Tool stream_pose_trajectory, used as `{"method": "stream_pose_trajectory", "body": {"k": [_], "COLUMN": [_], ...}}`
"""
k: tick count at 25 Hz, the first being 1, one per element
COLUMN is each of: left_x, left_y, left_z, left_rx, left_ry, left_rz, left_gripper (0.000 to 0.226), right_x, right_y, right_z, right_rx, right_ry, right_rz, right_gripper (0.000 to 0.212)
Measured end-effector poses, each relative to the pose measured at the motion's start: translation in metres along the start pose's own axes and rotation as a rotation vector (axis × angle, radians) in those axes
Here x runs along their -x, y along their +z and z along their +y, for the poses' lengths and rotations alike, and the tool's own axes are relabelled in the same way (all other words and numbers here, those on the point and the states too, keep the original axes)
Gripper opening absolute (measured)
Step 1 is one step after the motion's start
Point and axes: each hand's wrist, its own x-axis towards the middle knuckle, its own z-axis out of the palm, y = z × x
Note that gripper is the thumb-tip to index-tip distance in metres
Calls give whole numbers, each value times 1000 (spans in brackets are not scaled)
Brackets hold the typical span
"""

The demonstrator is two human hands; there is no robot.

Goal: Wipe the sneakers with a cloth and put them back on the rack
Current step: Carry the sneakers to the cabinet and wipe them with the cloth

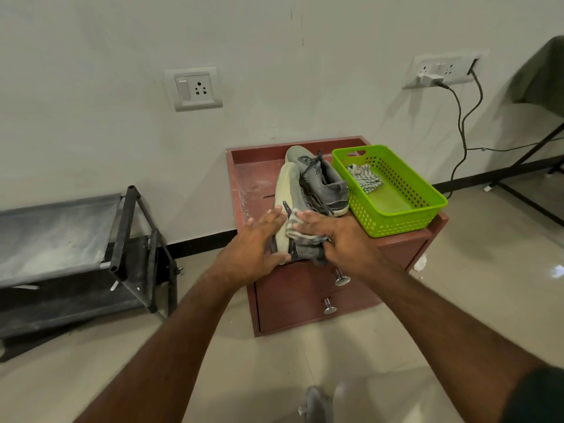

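Two grey sneakers lie on a reddish-brown cabinet (253, 184). The near sneaker (287, 193) is tipped on its side, pale sole facing left. My left hand (259, 242) grips it at the heel end, fingers spread over the sole. My right hand (332, 236) presses a striped grey cloth (294, 222) against its side. The far sneaker (323, 181) stands upright behind it, next to a green basket (396, 215). The black shoe rack (128, 239) stands on the floor at the left.
A second striped cloth (366, 177) lies inside the green basket on the cabinet's right side. Two metal drawer knobs (341, 279) stick out of the cabinet front. Wall sockets and hanging black cables (464, 117) are at the right, beside a black table frame (525, 196).
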Motion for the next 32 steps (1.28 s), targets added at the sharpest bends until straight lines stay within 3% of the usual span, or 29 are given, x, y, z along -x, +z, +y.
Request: {"method": "stream_pose_trajectory", "body": {"k": [3, 4, 5, 8, 11, 13, 15, 18, 22, 24, 28, 32], "left_x": [0, -2, -5, -5, -3, -2, -3, -3, -4, -6, -5, -5], "left_y": [1, 1, 1, 1, 2, 2, -1, -2, 1, -1, 0, 1], "left_z": [5, 5, 3, 8, 11, 12, 7, 6, 7, 4, 6, 2], "left_rx": [14, -2, -14, -12, 40, 60, 58, 73, 107, 126, 115, 124], "left_ry": [16, 26, 32, 9, -23, -21, -33, -39, -67, -69, -36, -42], "left_rz": [9, 4, 8, 24, 53, 43, 6, 13, 31, -5, 1, 24], "left_gripper": [87, 88, 88, 90, 90, 92, 97, 101, 101, 105, 111, 109], "right_x": [-6, -9, -12, -15, -18, -14, -12, -6, -16, -18, -20, -7], "right_y": [-8, -11, -10, 12, 11, -5, -12, 9, 10, 9, 21, 17], "right_z": [23, 25, 22, 5, 28, 34, 24, -6, 13, 14, -12, -40], "right_rx": [5, -33, -79, -86, 40, -9, -181, -125, 80, 33, 90, 502], "right_ry": [290, 300, 237, 56, 266, 380, 244, 67, 349, 305, 141, 163], "right_rz": [246, 316, 321, 128, 186, 292, 325, 106, 255, 313, 145, -151], "right_gripper": [60, 63, 67, 72, 57, 57, 64, 70, 57, 64, 79, 66]}}
